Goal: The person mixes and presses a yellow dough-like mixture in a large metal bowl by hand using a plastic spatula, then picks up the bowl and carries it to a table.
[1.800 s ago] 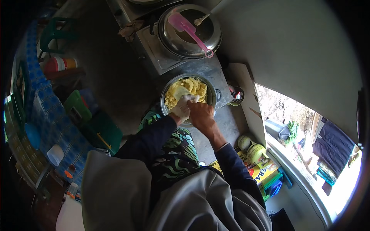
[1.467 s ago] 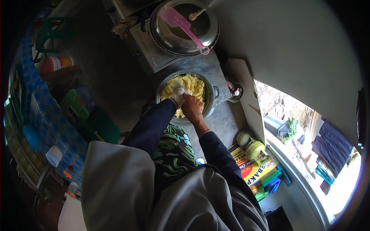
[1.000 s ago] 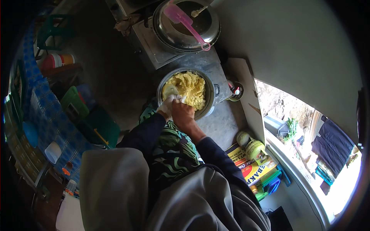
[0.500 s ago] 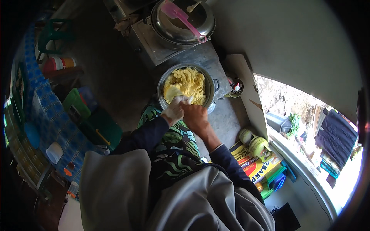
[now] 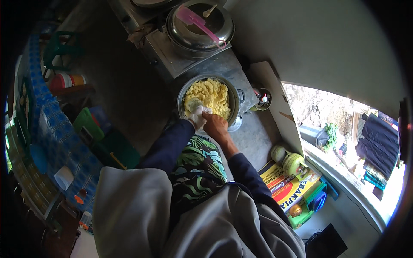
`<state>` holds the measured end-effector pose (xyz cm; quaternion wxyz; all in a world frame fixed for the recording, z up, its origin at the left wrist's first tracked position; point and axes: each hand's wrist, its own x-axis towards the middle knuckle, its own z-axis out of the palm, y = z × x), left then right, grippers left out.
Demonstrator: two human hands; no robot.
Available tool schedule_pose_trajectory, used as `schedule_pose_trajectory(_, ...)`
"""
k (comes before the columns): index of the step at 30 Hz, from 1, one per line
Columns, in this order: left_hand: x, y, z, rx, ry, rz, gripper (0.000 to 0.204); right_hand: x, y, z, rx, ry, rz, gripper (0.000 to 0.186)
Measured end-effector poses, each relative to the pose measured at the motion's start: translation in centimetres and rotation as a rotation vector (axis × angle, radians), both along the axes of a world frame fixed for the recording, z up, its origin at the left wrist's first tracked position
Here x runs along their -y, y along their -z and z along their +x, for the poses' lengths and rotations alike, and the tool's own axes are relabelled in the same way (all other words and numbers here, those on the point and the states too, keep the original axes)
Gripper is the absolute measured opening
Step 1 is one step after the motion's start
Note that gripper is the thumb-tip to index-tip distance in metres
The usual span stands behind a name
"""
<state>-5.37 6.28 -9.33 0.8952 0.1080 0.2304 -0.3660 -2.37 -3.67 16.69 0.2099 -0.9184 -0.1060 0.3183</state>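
A round metal pot (image 5: 235, 93) holds a lumpy yellow mash (image 5: 211, 92) and sits on a grey counter in front of me. My left hand (image 5: 198, 117), covered in a thin pale glove, is at the pot's near rim and grips a pale rounded tool (image 5: 193, 104) pressed into the mash. My right hand (image 5: 216, 127) is bare and closed around the same grip just beside the left. Both dark blue sleeves reach in from below.
Behind the pot stands a larger lidded metal pan (image 5: 198, 26) with a pink spatula (image 5: 198, 24) lying across its lid. A small round cup (image 5: 262, 98) sits to the right. Cartons and green round things (image 5: 292, 165) lie lower right. Green and blue plastic things crowd the floor at left.
Over the frames both hands push into the mash and pull back to the pot's near rim repeatedly. The view shifted slightly, so the pot now sits a little farther from me.
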Motion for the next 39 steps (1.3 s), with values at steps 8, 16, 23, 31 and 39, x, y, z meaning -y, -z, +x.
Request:
schedule_pose_trajectory(8, 3.3, -11.9, -2.1, -0.392, 0.033, 0.085, 0.016, 1.7, 2.3, -4.4, 0.017, -0.14, -0.238, 0.026)
schedule_pose_trajectory(16, 0.6, -2.2, -3.6, 0.432, 0.374, 0.828, 0.028, 0.6, 2.7, -5.4, -0.034, 0.21, -0.044, 0.034)
schedule_pose_trajectory(23, 11.0, -6.5, -7.5, -0.331, 0.08, -0.601, 0.037, 9.3, -1.8, -6.9, -0.044, -0.147, -0.24, 0.034)
schedule_pose_trajectory(31, 9.0, -1.7, -7.0, 0.175, 0.681, 0.266, 0.035, 5.7, 4.2, -9.1, -0.15, 0.377, -0.219, 0.029)
schedule_pose_trajectory(39, 7.2, -8.9, -5.4, 0.14, 0.252, 0.173, 0.027, 7.2, -1.3, -5.5, -0.058, -0.081, -0.191, 0.026)
